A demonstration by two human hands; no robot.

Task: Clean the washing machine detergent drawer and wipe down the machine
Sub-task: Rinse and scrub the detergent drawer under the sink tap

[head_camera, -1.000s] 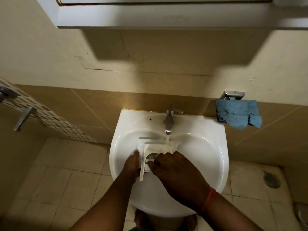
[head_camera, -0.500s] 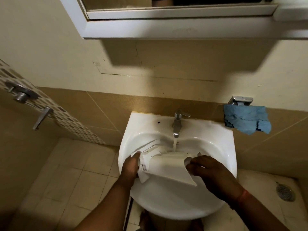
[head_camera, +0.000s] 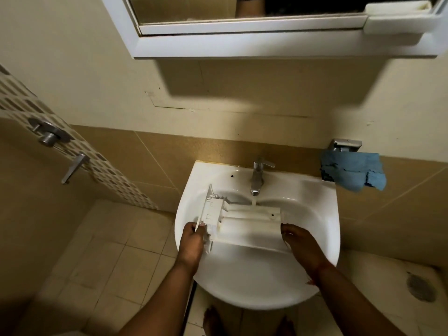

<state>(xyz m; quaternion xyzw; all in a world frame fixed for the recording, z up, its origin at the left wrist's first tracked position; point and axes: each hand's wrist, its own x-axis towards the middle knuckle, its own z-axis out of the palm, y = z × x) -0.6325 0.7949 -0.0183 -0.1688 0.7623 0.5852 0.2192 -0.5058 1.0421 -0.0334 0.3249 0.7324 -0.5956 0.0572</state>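
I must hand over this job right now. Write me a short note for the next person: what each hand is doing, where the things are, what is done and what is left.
Left hand: grips the front-panel end of the white plastic detergent drawer.
Right hand: holds the drawer's other end.
Drawer: out of the machine, lying across the white ceramic sink, with water from the chrome tap running onto it.
Blue cleaning cloth: hangs from a metal holder on the wall to the right of the sink, untouched.
Done: drawer removed, rinsing under way.
Left: finish rinsing, turn off the tap, refit the drawer, wipe down the machine, which is not in view.
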